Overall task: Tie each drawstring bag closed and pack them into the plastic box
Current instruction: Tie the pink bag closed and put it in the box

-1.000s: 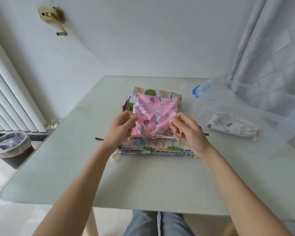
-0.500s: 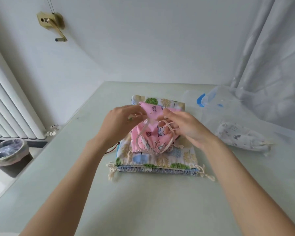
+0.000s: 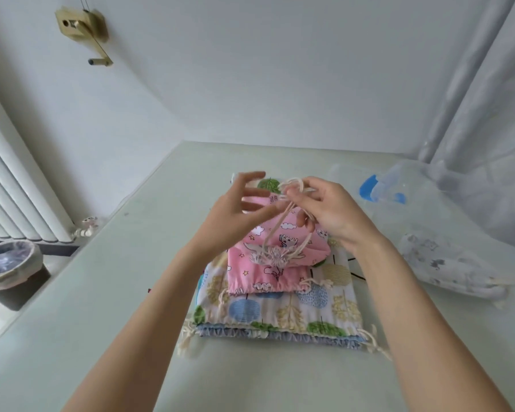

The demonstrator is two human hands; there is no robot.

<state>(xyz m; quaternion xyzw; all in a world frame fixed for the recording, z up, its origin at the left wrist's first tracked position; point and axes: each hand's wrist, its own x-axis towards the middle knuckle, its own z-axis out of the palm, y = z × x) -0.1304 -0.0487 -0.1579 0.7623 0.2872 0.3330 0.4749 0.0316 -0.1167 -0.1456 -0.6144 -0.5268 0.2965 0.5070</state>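
2 hands meet just above the centre of the frame over a stack of drawstring bags (image 3: 280,307) on the pale table (image 3: 131,292). The right hand (image 3: 330,209) pinches the cream drawstring loops (image 3: 293,185) of the gathered pink bag (image 3: 280,242), which is lifted off the stack. The left hand (image 3: 238,212) has its fingers spread and loosely bent, touching the cord. At the right of the frame the clear plastic box (image 3: 414,203) holds 1 grey-printed bag (image 3: 446,263).

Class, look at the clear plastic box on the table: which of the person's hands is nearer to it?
Right. The right hand pinches the pink bag's cord just left of the plastic box. The left hand is farther away, beyond the cord.
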